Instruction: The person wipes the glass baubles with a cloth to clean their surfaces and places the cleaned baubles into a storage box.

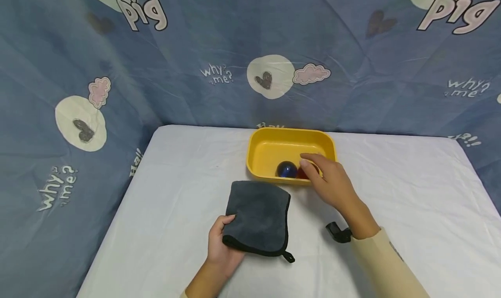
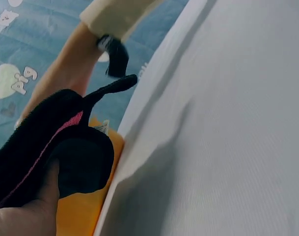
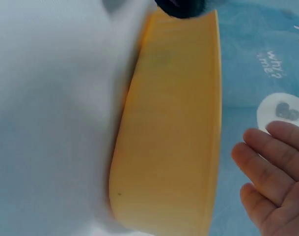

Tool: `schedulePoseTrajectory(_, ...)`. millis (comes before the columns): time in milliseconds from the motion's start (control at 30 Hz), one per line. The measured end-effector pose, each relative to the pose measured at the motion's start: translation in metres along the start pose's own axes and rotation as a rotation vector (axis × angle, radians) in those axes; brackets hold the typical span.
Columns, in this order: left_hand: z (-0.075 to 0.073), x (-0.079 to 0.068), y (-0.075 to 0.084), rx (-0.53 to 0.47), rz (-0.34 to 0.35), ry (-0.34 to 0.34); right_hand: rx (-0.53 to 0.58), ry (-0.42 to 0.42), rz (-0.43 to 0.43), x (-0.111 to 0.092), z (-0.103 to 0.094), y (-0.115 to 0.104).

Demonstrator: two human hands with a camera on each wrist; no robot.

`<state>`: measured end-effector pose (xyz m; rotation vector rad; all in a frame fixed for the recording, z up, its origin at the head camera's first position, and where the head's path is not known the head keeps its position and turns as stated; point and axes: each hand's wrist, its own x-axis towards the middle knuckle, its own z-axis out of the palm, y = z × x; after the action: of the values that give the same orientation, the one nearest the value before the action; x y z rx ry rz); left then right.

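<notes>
My left hand [image 1: 224, 252] grips a folded dark grey cloth [image 1: 258, 217] with black edging and a small hanging loop, thumb on top and the other fingers hidden underneath. In the left wrist view the cloth [image 2: 83, 160] shows a pink strip along its fold. Just beyond it stands a yellow plastic tub [image 1: 270, 152]. Inside, a glossy dark blue ball [image 1: 287, 169] lies beside a red ball [image 1: 302, 173], which is partly covered by my right hand [image 1: 332, 182]. That hand hovers over the tub's right side, its fingers [image 3: 267, 172] loosely bent with nothing between them.
A white sheet [image 1: 180, 193] covers the table. Blue printed fabric [image 1: 195, 37] hangs behind it and along the left side. A black strap piece [image 1: 339, 232] sticks out from my right wrist, by the beige sleeve [image 1: 385, 263].
</notes>
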<state>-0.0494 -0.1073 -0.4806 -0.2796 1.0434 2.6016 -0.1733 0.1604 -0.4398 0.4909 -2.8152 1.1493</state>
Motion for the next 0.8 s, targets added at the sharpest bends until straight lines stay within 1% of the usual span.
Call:
schedulePoseTrajectory(233,-0.017,-0.015,0.012,0.01,0.011,0.036,0.03,0.082,-0.038,-0.027,-0.01,0.002)
schedulePoseTrajectory(367,-0.027,-0.027,0.024,0.025,0.023,0.025,0.034,0.106,-0.025,-0.043,-0.014,0.003)
schedulePoseTrajectory(467,-0.037,-0.036,0.039,0.043,0.05,0.008,0.037,0.119,-0.01,-0.057,-0.017,0.006)
schedulePoseTrajectory(533,-0.044,-0.043,0.05,0.065,0.068,0.018,0.041,0.128,0.0,-0.066,-0.019,0.009)
schedulePoseTrajectory(667,-0.057,-0.057,0.075,0.125,0.068,0.079,0.05,0.15,0.029,-0.083,-0.023,0.015)
schedulePoseTrajectory(800,-0.07,-0.069,0.097,0.233,0.045,0.15,0.063,0.17,0.057,-0.097,-0.026,0.021)
